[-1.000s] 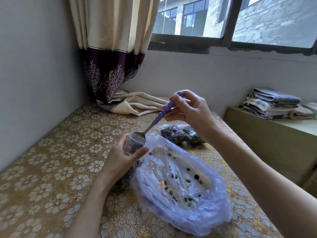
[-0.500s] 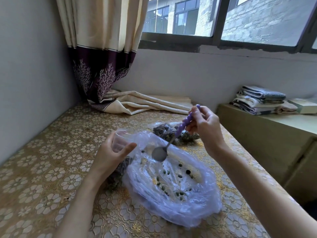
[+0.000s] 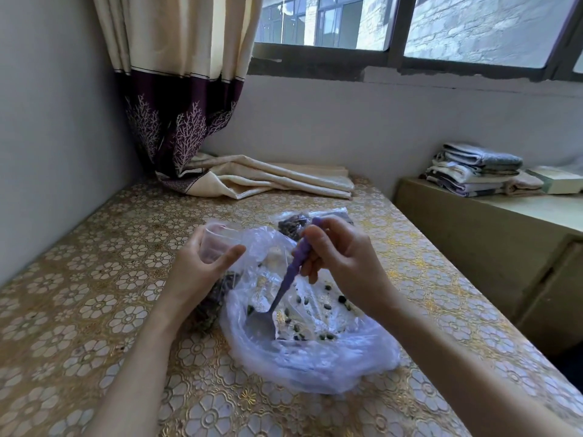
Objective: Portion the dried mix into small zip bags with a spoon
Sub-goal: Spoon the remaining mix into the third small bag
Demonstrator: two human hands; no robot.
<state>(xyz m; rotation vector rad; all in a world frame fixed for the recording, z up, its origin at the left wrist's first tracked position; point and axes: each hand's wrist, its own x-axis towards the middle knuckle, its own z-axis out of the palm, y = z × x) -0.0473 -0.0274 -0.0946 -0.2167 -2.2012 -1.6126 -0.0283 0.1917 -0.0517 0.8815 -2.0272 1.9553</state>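
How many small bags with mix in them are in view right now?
2. One small zip bag is held open in the left hand. One filled bag lies behind the right hand. Others may be hidden under the big plastic bag.

A home: curtain (image 3: 176, 89), folded towels (image 3: 473, 168), tablecloth (image 3: 94, 294).

1. The plastic bag (image 3: 303, 351) lay on the surface (image 3: 94, 310), with the spoon (image 3: 284, 288) dipping into it.
2. A small zip bag (image 3: 217, 244) stood left of it.
3. A filled bag (image 3: 293, 225) lay behind.
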